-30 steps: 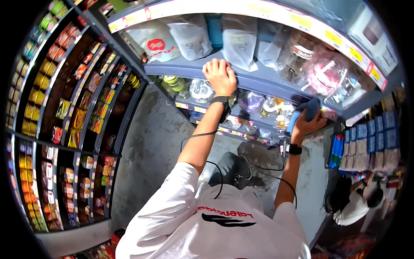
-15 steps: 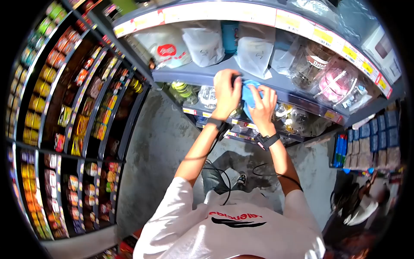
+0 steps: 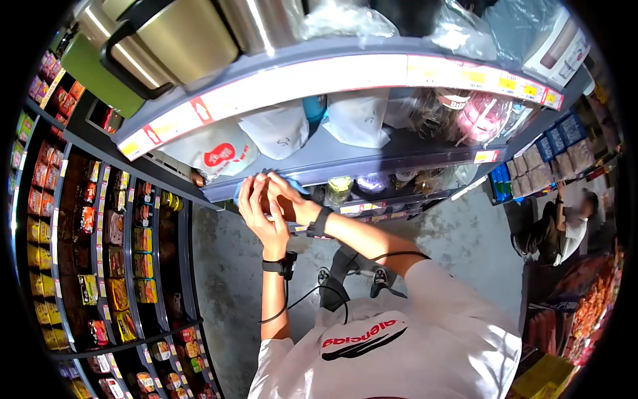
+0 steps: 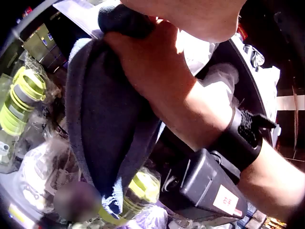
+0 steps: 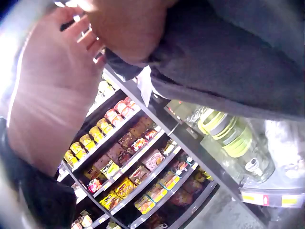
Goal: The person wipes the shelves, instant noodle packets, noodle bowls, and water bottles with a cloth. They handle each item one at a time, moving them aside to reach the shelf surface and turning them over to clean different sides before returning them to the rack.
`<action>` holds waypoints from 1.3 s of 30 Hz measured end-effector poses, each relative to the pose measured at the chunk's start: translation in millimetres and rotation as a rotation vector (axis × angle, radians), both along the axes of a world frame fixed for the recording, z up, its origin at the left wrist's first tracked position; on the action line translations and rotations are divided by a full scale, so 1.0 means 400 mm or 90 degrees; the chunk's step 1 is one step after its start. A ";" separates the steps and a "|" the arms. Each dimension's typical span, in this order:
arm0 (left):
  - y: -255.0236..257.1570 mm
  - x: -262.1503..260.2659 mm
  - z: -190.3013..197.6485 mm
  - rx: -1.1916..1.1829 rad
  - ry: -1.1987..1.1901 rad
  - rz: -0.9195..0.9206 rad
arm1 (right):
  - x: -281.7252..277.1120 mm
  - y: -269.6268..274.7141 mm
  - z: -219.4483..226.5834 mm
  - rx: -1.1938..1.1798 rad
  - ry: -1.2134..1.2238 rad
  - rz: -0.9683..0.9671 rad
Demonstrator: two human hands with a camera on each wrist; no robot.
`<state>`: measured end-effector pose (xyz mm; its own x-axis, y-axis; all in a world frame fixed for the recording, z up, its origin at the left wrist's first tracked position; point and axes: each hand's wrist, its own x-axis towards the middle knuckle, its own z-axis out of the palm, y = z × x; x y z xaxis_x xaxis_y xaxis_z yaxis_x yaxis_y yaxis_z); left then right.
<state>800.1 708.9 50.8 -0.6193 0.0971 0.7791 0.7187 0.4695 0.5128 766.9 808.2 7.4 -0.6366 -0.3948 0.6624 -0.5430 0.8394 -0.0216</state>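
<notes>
At the left end of the shelf edge, my right hand (image 3: 296,205) grips a blue cloth (image 3: 296,187). Most of it is behind the hands in the head view. The left wrist view shows the cloth (image 4: 107,105) hanging in a dark fold below my right hand (image 4: 157,71). My left hand (image 3: 260,214) is raised close beside the right, overlapping it, with its fingers extended upward. In the right wrist view the left hand (image 5: 57,81) appears at the left, its fingertips partly behind the right hand.
White bagged goods (image 3: 276,130) stand on the shelf (image 3: 425,149) behind the hands. Above is a higher shelf with price labels (image 3: 319,80) and metal jugs (image 3: 186,36). Lower down are bottles with lime-green bands (image 5: 233,136). Noodle racks (image 3: 119,253) line the left; another person (image 3: 571,226) is at the right.
My right hand has brought the cloth leftward from the right end of the shelf, past the middle, to the left end. My left hand has left the shelf edge and moved left. The view has shifted.
</notes>
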 end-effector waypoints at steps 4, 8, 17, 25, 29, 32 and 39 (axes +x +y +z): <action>-0.062 -0.091 -0.039 -0.023 0.032 0.076 | -0.040 -0.073 -0.033 0.084 0.159 -0.087; -0.087 -0.090 -0.078 -0.087 0.086 0.030 | -0.062 -0.057 -0.032 -0.081 -0.143 0.105; 0.009 -0.064 -0.015 -0.103 0.009 -0.176 | 0.096 0.188 0.098 -0.002 0.108 -0.091; 0.228 0.050 -0.023 -0.240 -0.004 0.007 | 0.348 0.571 0.073 -0.009 0.206 -0.232; 0.265 0.043 -0.064 -0.243 0.021 0.092 | 0.540 0.860 0.109 -0.034 0.167 -0.282; 0.269 0.038 -0.064 -0.274 0.021 0.127 | 0.658 1.009 0.128 -0.069 0.140 -0.326; 0.294 0.051 -0.044 -0.222 0.027 0.143 | 0.814 1.084 0.056 -0.405 0.095 -0.434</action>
